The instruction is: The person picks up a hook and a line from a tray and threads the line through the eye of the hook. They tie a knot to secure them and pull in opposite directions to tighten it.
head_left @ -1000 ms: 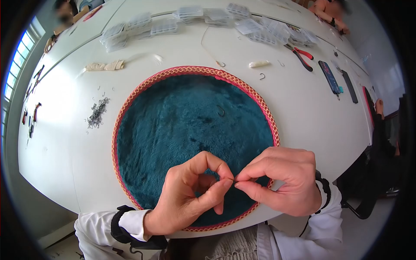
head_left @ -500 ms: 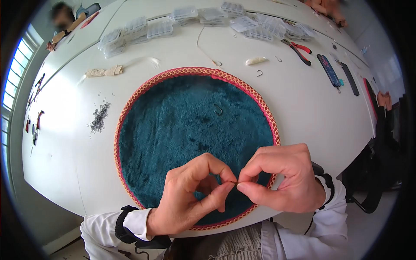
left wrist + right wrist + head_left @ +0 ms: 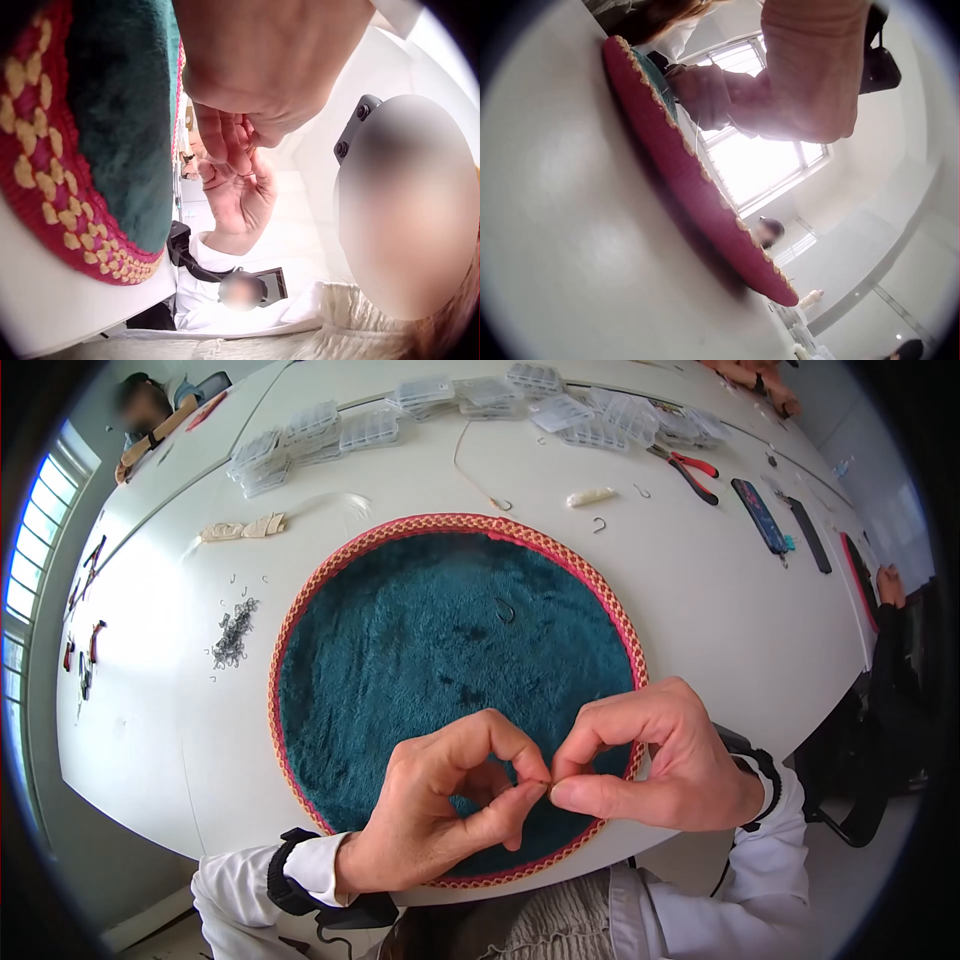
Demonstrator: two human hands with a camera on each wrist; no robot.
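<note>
Over the near part of a round teal plush pad (image 3: 390,650) with a braided pink and cream rim, both hands meet fingertip to fingertip. My left hand (image 3: 440,805) pinches a tiny thing (image 3: 548,785) between thumb and forefinger, its other fingers curled beneath. From the other side, my right hand (image 3: 655,760) pinches at the same spot with thumb and forefinger. The tiny thing is mostly hidden by the fingertips, and I cannot tell its kind. In the right wrist view a thin pale strand (image 3: 697,141) hangs by the fingers. A dark fish hook (image 3: 505,610) lies on the plush.
Left of the pad is a pile of small hooks (image 3: 234,635). Beyond it lie a cloth-wrapped bundle (image 3: 243,528) with pale fibres and single hooks (image 3: 599,525). Clear plastic boxes (image 3: 370,430) line the back. Red-handled pliers (image 3: 688,472) and a phone (image 3: 760,515) lie at right.
My right hand has risen slightly and turned at the fingertips, while the left keeps its pinch almost in place. The head view has shifted a little.
</note>
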